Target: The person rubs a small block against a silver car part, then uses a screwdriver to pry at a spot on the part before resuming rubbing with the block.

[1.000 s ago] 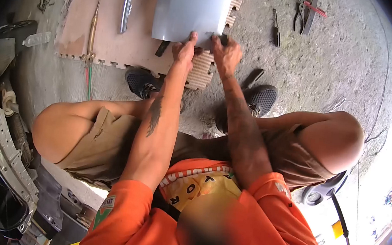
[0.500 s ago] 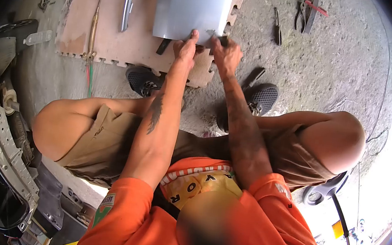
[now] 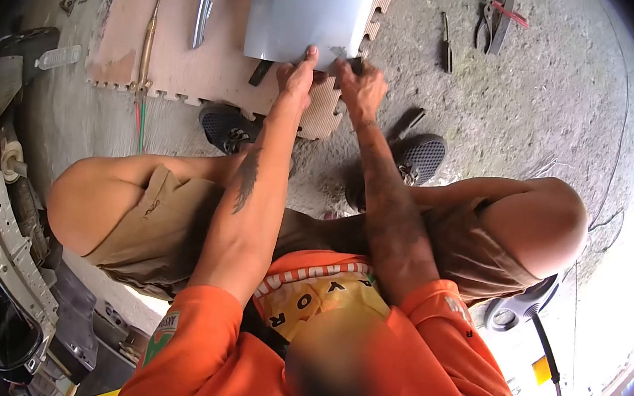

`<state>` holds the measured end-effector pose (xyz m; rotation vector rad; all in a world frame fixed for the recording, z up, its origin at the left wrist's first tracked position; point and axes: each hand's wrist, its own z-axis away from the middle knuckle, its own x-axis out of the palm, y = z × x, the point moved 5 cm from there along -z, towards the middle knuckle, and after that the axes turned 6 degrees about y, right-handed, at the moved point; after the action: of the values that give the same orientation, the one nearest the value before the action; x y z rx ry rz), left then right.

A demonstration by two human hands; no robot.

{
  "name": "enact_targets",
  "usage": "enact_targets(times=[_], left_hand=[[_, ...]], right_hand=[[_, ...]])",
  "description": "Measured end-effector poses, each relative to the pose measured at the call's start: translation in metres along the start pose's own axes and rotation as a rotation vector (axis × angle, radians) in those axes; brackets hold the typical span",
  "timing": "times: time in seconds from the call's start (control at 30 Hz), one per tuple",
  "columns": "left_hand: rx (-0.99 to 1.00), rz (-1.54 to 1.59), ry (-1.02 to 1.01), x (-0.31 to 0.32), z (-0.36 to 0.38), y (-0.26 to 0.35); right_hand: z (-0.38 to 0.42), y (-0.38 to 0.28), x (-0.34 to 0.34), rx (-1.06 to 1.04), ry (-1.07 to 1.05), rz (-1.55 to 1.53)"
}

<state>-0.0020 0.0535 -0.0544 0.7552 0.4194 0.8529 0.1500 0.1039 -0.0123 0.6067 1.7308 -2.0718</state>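
A silver-grey car body panel (image 3: 308,14) lies at the top of the view. My left hand (image 3: 296,78) grips its near edge, thumb on top and the other fingers underneath, out of sight. At the panel's near right corner my right hand (image 3: 362,88) is closed round a small dark piece (image 3: 356,65) whose kind I cannot make out. A dark grey scuffed patch (image 3: 338,51) marks the panel surface beside those fingers. Under the near edge, left of my left hand, a black strip (image 3: 260,73) sticks out.
The panel rests on a worn foam mat (image 3: 125,50), with a brass gas torch (image 3: 148,44) and a curved chrome trim strip (image 3: 206,8). Right of it on concrete lie a screwdriver-like tool (image 3: 447,42) and locking pliers (image 3: 486,27). Car body parts (image 3: 12,268) stand at left.
The whole view has shifted slightly. Both hands stay at the panel's near edge, in nearly the same grip, with the right hand still at the corner.
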Motion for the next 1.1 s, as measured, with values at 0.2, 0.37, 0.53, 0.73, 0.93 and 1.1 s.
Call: enact_targets(times=[0.2,0.37,0.53,0.73,0.93,1.1], left_hand=[[-0.009,0.020,0.002,-0.002,0.002,0.000],[-0.032,0.005,0.038,-0.006,0.001,-0.011],[-0.012,-0.015,0.002,0.000,0.003,0.001],[0.043,0.053,0.011,0.002,0.007,0.004],[-0.020,0.037,-0.013,-0.003,0.000,-0.004],[0.017,-0.004,0.021,0.001,-0.002,-0.001]], right_hand=[[0.008,0.007,0.000,0.031,0.023,-0.054],[-0.022,-0.004,-0.001,0.055,-0.043,-0.115],[-0.017,0.007,0.004,-0.087,0.072,0.010],[0.007,-0.001,-0.005,0.029,0.069,-0.068],[-0.004,-0.004,-0.002,-0.007,-0.033,-0.027],[-0.022,-0.006,0.006,0.042,-0.024,-0.016]])
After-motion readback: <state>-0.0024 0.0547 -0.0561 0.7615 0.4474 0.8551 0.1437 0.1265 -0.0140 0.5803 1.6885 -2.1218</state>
